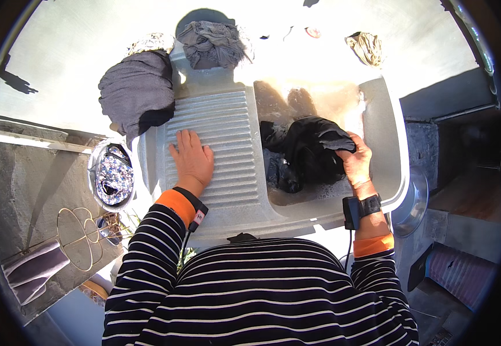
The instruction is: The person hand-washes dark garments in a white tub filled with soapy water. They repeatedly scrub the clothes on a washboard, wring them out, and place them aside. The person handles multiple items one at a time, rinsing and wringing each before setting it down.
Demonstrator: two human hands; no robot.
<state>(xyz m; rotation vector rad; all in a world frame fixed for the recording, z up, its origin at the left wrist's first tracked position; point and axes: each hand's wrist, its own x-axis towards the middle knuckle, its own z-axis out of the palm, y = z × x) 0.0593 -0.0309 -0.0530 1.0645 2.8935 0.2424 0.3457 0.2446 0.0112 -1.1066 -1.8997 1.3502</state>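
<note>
My left hand (193, 161) rests palm down on the ridged washboard (216, 116) of a grey laundry sink, its fingers a little apart and holding nothing. In the basin on the right, my right hand (356, 158) grips the edge of a black cloth garment (313, 151). Part of that cloth lies in murky, brownish water (324, 95) with some foam at the near side. The garment is bunched, so its shape cannot be told. The basin's right wall (382, 142) is just beyond my right hand.
A dark grey cloth (138, 88) hangs over the sink's left corner. Behind the washboard sits a bundled grey cloth (211, 43). A tan rag (366, 48) lies at the back right. Flowered fabric fills a bucket (113, 177) at left; a metal basin (412, 203) stands low at right.
</note>
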